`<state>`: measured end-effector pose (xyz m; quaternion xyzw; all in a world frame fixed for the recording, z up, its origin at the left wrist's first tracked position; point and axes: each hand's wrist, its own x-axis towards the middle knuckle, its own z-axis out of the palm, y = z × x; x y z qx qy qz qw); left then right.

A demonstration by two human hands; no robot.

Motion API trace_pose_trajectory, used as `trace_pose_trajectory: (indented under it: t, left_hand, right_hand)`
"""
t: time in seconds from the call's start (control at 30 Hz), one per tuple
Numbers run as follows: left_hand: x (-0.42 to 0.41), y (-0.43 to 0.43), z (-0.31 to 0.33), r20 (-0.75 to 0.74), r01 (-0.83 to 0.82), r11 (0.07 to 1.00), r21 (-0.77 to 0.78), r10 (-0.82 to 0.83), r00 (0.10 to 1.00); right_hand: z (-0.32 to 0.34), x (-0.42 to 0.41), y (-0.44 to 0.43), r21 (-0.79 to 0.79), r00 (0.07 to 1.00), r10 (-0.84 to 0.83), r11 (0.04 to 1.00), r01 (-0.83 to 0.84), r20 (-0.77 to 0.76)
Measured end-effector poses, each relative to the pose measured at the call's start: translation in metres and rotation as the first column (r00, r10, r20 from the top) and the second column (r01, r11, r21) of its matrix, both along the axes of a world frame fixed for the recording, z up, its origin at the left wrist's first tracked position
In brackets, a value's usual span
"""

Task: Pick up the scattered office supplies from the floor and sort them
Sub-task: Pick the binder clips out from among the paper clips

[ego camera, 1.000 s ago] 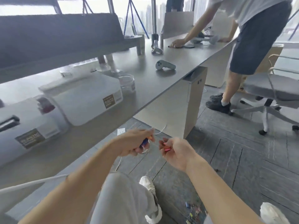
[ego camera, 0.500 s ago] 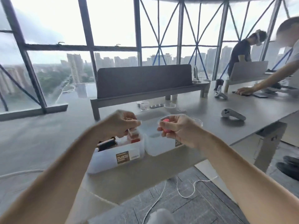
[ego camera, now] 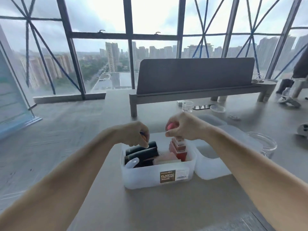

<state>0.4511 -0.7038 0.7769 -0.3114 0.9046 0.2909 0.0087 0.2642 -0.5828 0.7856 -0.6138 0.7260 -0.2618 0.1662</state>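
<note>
A translucent plastic container stands on the grey desk, holding black staplers, a red stamp and a white piece. My left hand hovers over its left side, fingers closed on a small blue-and-orange item that is mostly hidden. My right hand hovers over the right side above the stamp, pinching a small pink item.
A second translucent box sits right of the container. Clear round dishes and a small cup lie further right and behind. A grey desk divider stands at the back; a white controller lies at the right edge.
My view rose from the floor to the desk. Both hands, still holding their small items, lifted and now hover over the labelled container.
</note>
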Motion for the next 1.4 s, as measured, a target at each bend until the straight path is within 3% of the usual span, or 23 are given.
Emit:
trace_pose_trajectory:
  t: [0.27,0.53,0.6,0.7,0.97,1.4]
  left_hand:
    - [-0.023,-0.018,-0.010,0.066,0.057,0.993,0.106,-0.064,0.996]
    - [-0.061,-0.016,-0.013,0.014,0.101,0.991,-0.093,-0.100,0.995]
    - [-0.069,-0.012,-0.014,-0.008,0.089,0.974,-0.209,-0.093,0.996]
    - [-0.076,-0.004,-0.020,-0.027,0.086,0.922,-0.377,-0.103,0.994]
    - [-0.069,0.002,-0.023,-0.034,0.045,0.939,-0.341,-0.060,0.998]
    - [-0.062,0.007,-0.016,0.082,0.112,0.890,-0.441,-0.085,0.993]
  right_hand:
    - [-0.014,-0.013,-0.025,0.195,0.990,0.064,0.980,-0.039,-0.123]
    - [-0.020,-0.016,-0.039,0.280,0.987,0.045,0.960,-0.001,-0.152]
    - [-0.021,-0.014,-0.043,0.293,0.979,0.039,0.956,0.022,-0.202]
    - [-0.022,-0.013,-0.046,0.292,0.961,0.035,0.955,0.048,-0.273]
    - [-0.019,-0.018,-0.036,0.228,0.962,0.013,0.972,0.051,-0.271]
    - [-0.020,-0.020,-0.002,0.115,0.969,0.018,0.993,0.011,-0.248]
